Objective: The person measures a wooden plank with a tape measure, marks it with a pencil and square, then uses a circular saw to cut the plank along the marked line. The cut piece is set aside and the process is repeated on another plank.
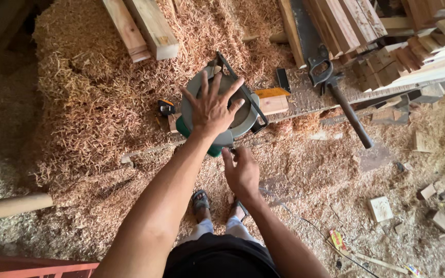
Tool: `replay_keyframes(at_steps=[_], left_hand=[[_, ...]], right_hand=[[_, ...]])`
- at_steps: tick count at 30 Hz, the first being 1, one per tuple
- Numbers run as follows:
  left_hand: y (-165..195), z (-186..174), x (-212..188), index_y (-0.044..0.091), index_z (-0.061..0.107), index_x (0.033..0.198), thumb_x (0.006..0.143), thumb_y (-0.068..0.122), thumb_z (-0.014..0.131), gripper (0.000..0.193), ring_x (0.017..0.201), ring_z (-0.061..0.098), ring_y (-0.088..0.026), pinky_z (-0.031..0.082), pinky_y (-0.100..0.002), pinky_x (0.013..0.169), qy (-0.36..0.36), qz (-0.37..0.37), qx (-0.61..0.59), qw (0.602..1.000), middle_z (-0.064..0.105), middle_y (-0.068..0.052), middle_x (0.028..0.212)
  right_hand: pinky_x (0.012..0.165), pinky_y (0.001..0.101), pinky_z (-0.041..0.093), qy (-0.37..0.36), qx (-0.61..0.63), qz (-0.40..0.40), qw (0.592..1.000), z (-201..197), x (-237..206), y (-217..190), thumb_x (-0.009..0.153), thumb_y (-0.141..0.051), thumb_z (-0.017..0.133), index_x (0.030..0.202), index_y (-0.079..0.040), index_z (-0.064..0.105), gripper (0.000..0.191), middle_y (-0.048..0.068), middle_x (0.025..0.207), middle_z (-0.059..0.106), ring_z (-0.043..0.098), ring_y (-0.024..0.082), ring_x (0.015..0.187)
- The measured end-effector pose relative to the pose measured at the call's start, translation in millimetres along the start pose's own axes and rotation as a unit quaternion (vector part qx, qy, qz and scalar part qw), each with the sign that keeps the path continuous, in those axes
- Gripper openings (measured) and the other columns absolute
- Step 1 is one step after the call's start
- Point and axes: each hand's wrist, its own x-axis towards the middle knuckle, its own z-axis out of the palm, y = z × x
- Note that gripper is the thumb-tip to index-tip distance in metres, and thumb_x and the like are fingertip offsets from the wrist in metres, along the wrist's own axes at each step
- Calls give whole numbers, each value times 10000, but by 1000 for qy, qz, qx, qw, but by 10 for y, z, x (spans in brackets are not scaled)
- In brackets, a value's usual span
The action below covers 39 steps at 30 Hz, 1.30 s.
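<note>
Sawdust-covered floor [78,103], wood offcuts [380,208], circular saw [233,116]

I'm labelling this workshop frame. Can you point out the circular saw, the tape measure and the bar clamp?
circular saw [243,117]: head view, on its round grey blade guard.
tape measure [166,107]: head view, on its black and orange case.
bar clamp [319,69]: head view, on its black handle.

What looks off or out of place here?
The circular saw lies on its side on the sawdust floor, left hand spread flat on its disc, right hand at its lower edge. A handsaw lies loose on a plank, and wood offcuts are scattered about. Nothing looks broken.
</note>
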Motion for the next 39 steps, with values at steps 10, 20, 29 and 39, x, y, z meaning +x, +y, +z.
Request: replay_keyframes(at_steps=[10, 20, 29, 39], left_hand=[[-7, 7, -8, 556, 132, 1567, 961, 772, 292, 663, 1553, 51, -410, -36, -887, 1051, 6, -1, -27, 1000, 129, -63, 1713], [-19, 73, 8, 551, 159, 1566, 993, 729, 276, 611, 1550, 79, -418, -2, -900, 1049, 12, 9, -33, 999, 189, -61, 1700], [-5, 131, 8, 551, 205, 1554, 989, 701, 315, 595, 1541, 86, -425, 1, -901, 1046, 25, 0, -47, 999, 200, -62, 1693], [-6, 139, 11, 544, 194, 1565, 1006, 694, 287, 586, 1547, 86, -425, 9, -899, 1056, 38, 2, -45, 998, 214, -68, 1692]], right_hand=[[459, 304, 440, -52, 409, 304, 859, 105, 47, 26, 1086, -391, 398, 877, -20, 632, 487, 81, 675, 640, 495, 134, 491], [397, 291, 446, -14, 460, 210, 863, 174, 5, -15, 1101, -313, 372, 881, -29, 597, 424, 57, 674, 548, 459, 125, 470], [511, 342, 468, 45, 137, 113, 983, 285, 8, 3, 1093, -368, 313, 922, -60, 625, 471, 28, 699, 567, 480, 112, 539], [421, 305, 287, 51, 713, 318, 623, 479, 129, -21, 1080, -418, 418, 746, -113, 465, 455, -38, 538, 298, 261, 116, 435]])
